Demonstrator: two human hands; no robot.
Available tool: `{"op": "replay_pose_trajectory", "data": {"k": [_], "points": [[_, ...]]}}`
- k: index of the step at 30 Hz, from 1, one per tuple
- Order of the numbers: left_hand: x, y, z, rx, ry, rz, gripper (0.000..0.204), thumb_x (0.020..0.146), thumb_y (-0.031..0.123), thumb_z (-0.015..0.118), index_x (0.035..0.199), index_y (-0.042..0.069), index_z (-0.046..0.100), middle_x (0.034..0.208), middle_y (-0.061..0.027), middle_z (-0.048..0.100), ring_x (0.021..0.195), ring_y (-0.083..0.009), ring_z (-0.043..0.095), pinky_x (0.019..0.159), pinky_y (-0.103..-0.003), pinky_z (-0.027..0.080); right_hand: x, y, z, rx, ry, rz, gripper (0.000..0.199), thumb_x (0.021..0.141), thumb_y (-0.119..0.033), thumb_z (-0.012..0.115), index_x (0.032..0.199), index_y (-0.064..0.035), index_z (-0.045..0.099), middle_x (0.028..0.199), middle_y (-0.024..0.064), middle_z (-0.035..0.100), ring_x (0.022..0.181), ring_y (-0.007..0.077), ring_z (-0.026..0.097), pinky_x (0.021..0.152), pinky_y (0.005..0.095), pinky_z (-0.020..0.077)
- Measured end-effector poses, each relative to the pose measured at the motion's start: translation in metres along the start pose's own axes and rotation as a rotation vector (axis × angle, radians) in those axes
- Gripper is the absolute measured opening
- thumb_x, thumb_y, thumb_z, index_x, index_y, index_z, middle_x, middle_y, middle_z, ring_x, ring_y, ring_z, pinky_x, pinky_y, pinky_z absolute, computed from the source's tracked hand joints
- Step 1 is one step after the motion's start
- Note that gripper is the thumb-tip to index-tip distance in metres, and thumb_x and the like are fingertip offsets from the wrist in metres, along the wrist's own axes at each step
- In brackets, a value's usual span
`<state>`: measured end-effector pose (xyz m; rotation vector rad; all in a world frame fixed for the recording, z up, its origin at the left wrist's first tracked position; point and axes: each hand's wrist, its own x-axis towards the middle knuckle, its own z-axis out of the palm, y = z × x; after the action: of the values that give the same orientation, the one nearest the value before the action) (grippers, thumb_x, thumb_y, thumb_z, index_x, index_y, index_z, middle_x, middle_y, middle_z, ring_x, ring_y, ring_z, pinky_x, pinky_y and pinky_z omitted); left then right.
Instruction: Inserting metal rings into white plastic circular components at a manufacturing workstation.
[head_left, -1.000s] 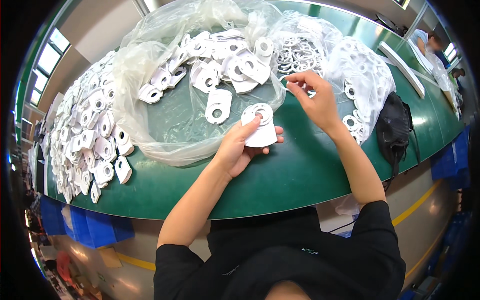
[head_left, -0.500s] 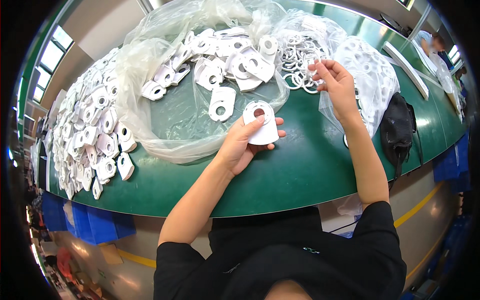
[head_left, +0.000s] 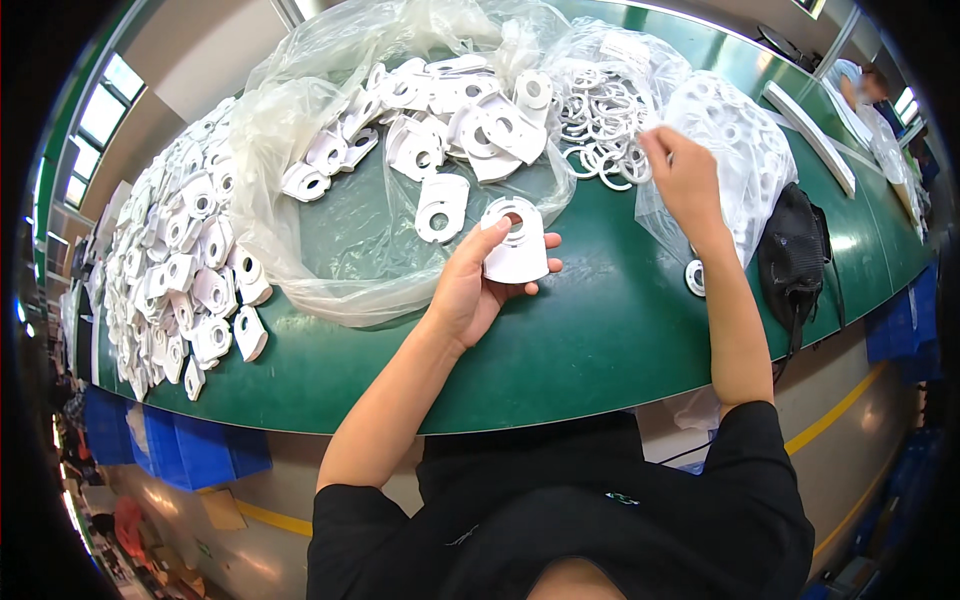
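My left hand (head_left: pixel 466 290) holds a white plastic plate (head_left: pixel 517 262) with a rounded end and a round hole, thumb across its face and fingers behind. Over the edge of a heap of white rings (head_left: pixel 600 115) is my right hand (head_left: pixel 688 185), its fingers drawn together in a pinch. Whatever may be between those fingertips is too small or hidden to make out. The rings lie in and around the mouth of a clear bag. Beside my right forearm sits a single white ring-shaped piece (head_left: pixel 695 278).
A large clear plastic bag (head_left: pixel 350 305) lies spread on the green table (head_left: pixel 600 360), with several matching plates (head_left: pixel 490 130) on it. More plates form a big pile (head_left: pixel 165 255) at left. At right are a filled bag (head_left: pixel 740 130), a black pouch (head_left: pixel 793 250) and a white bar (head_left: pixel 812 138).
My right hand has shifted slightly right and down, and its fingers have curled in. My left hand has moved a little left and up with the plate. The single ring-shaped piece shows more fully.
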<state>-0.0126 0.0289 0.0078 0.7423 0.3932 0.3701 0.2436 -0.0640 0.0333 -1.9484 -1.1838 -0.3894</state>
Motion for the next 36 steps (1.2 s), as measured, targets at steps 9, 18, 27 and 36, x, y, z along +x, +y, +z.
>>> {"op": "replay_pose_trajectory", "data": {"k": [9, 18, 27, 36], "points": [[-0.001, 0.000, 0.004, 0.042, -0.013, 0.032, 0.039, 0.091, 0.017, 0.051, 0.125, 0.003, 0.038, 0.116, -0.0214, 0.059, 0.094, -0.0263, 0.065, 0.064, -0.028, 0.054, -0.006, -0.013, 0.009, 0.567, -0.031, -0.030, 0.017, 0.091, -0.006, 0.058, 0.105, 0.0010, 0.063, 0.090, 0.0092, 0.067, 0.076, 0.0124, 0.061, 0.070, 0.0253, 0.0494], [0.000, -0.001, 0.007, 0.074, 0.094, 0.153, 0.035, 0.090, 0.010, 0.058, 0.121, 0.005, 0.042, 0.112, -0.0121, 0.061, 0.093, -0.0188, 0.064, 0.068, -0.028, 0.054, -0.036, -0.056, 0.015, 0.310, -0.404, -0.706, 0.021, 0.077, -0.006, 0.069, 0.097, -0.0068, 0.065, 0.081, 0.0043, 0.062, 0.075, 0.0235, 0.058, 0.066, 0.0331, 0.0489], [0.002, -0.005, -0.001, 0.260, 0.266, 0.250, 0.043, 0.080, 0.008, 0.072, 0.115, 0.007, 0.046, 0.096, -0.0053, 0.065, 0.080, -0.0118, 0.064, 0.057, -0.022, 0.051, -0.044, -0.066, 0.017, 0.617, -0.452, -0.356, 0.021, 0.080, -0.007, 0.069, 0.101, -0.0052, 0.067, 0.087, 0.0018, 0.063, 0.075, 0.0131, 0.057, 0.062, 0.0253, 0.0468], [0.000, -0.006, 0.006, 0.193, 0.018, 0.075, 0.054, 0.084, 0.001, 0.059, 0.130, 0.003, 0.032, 0.117, -0.0153, 0.057, 0.099, -0.0232, 0.063, 0.078, -0.030, 0.055, -0.031, -0.050, 0.017, 1.006, -0.658, 0.417, 0.019, 0.086, -0.014, 0.067, 0.099, -0.0004, 0.065, 0.083, 0.0007, 0.063, 0.069, 0.0057, 0.055, 0.062, 0.0200, 0.0454]]}}
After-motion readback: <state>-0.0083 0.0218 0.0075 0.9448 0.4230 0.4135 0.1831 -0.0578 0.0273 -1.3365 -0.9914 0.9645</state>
